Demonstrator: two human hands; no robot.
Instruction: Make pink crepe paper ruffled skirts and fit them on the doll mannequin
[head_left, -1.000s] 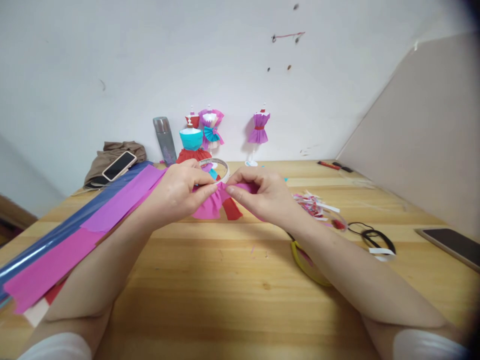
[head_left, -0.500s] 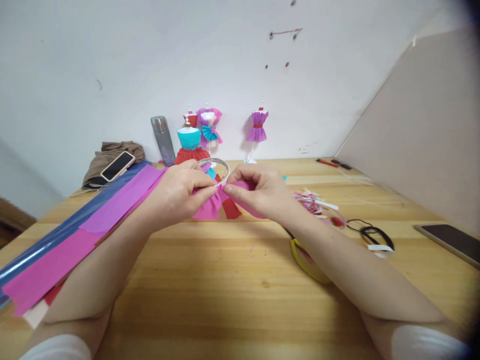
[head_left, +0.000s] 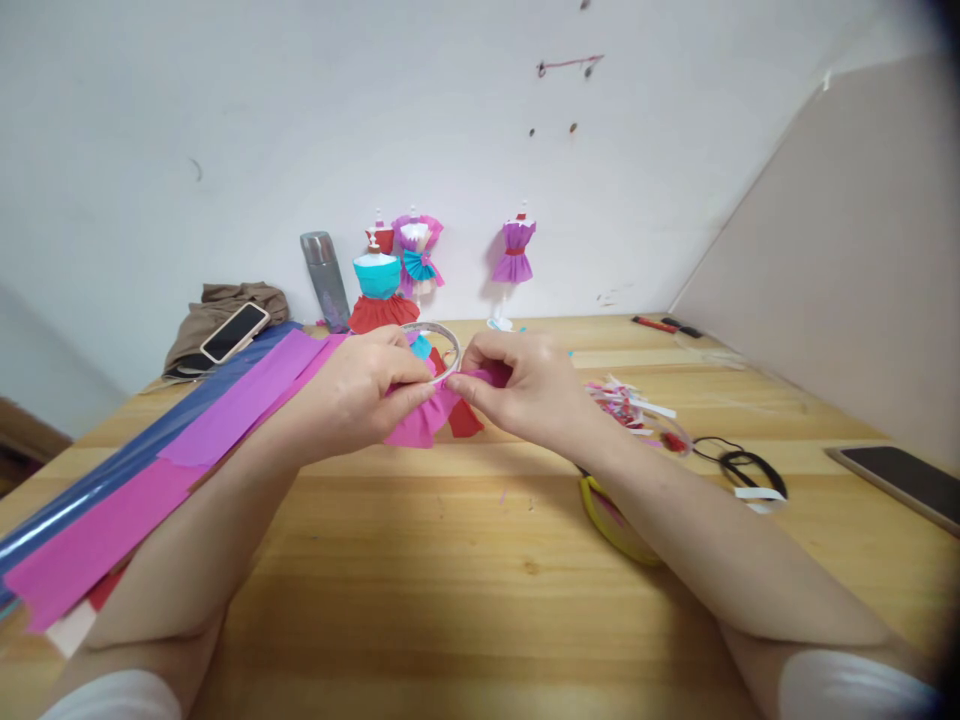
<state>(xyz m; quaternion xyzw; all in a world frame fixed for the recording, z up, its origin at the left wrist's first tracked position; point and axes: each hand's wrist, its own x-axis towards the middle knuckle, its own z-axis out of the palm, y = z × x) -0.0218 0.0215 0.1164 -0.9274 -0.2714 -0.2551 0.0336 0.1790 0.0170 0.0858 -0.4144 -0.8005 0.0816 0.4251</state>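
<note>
My left hand [head_left: 367, 392] pinches the gathered pink crepe paper [head_left: 414, 424] together with a white ring [head_left: 453, 352], which looks like a roll of tape. Close beside it, my right hand [head_left: 517, 390] is closed on the same pink paper, thumb and forefinger at the ring's right edge. Pleats of the paper hang below my left fingers. Behind the paper lie a red piece [head_left: 466, 418] and a turquoise piece [head_left: 420, 346]. My right palm hides part of the pink strip.
Dressed mini mannequins [head_left: 377, 278] and a bottle [head_left: 325, 280] stand at the back. Pink strips [head_left: 105, 535] lie left. Yellow-handled scissors [head_left: 611, 525] lie under my right forearm, with paper scraps [head_left: 619, 403], a black cord [head_left: 754, 470] and a phone [head_left: 900, 480] further right.
Both hands have shifted slightly, and the ring has moved a little down and right. The pink strip at my right hand is now bunched up, with less of it showing under the palm.
</note>
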